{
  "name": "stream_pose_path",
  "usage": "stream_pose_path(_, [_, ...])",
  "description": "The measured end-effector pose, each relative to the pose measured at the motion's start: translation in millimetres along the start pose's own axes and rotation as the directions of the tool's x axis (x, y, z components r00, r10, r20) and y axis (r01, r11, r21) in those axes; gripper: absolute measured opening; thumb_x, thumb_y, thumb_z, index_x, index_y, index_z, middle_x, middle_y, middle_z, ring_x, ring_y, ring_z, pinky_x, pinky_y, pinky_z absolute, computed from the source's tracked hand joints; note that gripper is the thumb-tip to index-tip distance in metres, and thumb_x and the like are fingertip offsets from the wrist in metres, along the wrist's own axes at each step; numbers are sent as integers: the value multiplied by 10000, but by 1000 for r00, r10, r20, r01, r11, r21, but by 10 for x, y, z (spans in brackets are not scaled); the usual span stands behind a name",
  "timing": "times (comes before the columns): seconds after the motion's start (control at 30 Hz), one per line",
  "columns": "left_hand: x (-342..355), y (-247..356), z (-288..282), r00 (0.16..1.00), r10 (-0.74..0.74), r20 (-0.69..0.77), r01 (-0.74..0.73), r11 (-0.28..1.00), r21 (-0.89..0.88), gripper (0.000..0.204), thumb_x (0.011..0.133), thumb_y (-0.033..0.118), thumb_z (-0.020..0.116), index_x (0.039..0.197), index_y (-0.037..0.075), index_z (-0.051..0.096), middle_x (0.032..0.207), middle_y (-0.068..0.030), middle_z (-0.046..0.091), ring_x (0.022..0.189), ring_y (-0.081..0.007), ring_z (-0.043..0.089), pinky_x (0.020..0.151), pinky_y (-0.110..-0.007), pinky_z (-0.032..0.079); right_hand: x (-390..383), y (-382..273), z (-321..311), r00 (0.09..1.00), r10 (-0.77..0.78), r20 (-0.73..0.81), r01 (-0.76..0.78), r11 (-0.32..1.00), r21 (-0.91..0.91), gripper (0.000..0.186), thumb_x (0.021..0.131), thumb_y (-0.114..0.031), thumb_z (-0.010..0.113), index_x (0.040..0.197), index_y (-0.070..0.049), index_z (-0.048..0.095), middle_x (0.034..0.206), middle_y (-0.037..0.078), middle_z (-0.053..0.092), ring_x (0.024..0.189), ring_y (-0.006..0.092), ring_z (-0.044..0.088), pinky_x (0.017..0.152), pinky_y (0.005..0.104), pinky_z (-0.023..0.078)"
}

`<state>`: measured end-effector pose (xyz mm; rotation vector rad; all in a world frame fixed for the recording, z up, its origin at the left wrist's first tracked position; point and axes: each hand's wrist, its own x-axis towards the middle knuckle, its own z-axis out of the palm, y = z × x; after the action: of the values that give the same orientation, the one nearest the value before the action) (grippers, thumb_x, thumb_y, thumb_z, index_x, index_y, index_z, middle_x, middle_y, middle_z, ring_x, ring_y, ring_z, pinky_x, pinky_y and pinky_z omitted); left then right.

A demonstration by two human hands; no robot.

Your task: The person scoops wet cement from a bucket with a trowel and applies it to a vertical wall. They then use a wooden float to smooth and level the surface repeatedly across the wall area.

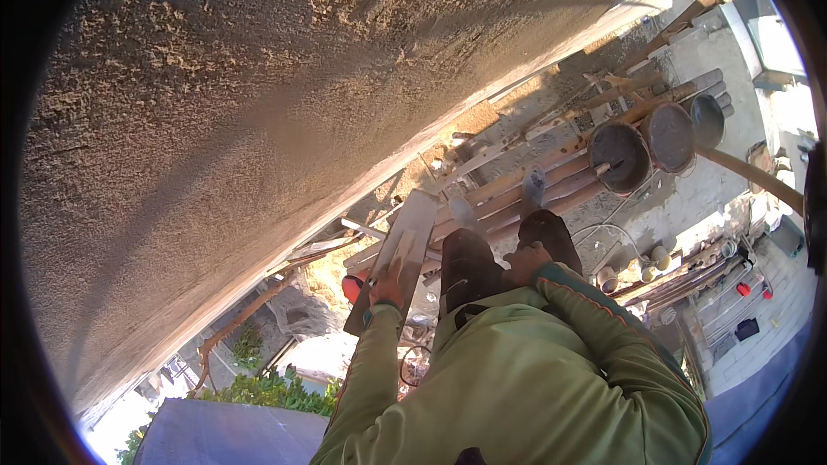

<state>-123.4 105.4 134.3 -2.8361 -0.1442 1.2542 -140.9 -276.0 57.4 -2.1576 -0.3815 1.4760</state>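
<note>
My left hand (389, 286) is closed on a long, flat wooden plastering float (412, 228), which is smeared with grey mortar. The float points away from me, beside my left leg and apart from the wall. A broad plastered wall (215, 120) fills the upper left, coarse in places and smoother in others. My right hand (527, 263) lies against my right thigh with its fingers curled; whether anything is inside them is hidden.
I stand on narrow wooden poles (560, 185) high above the ground. Mortar-stained buckets (618, 158) stand ahead on the right, with a wooden pole (749, 176) beside them. Green leaves (289, 392) and a grey sheet roof (228, 432) lie below left.
</note>
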Motion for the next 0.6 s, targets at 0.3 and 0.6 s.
stream_pose_path(0.3, [256,-973,718,989,-59,136,63,998,-21,508,926,128,545,1386,327,619,1330,-256,547,1183,-442,607,988,-532,504,335,-425,439,944,99,-314,-41,982,186,431,895,-443,630,1214,-155,664,1142,121,731,1101,304,680,1012,533,391])
stream_pose_path(0.6, [686,-2114,1248,983,94,156,-95,995,-2,461,949,130,583,1397,239,611,1171,-186,635,1146,-364,570,995,-471,444,772,-1208,902,972,142,-185,-122,986,116,406,903,-401,628,1226,-161,682,1012,120,747,979,296,707,1003,494,398])
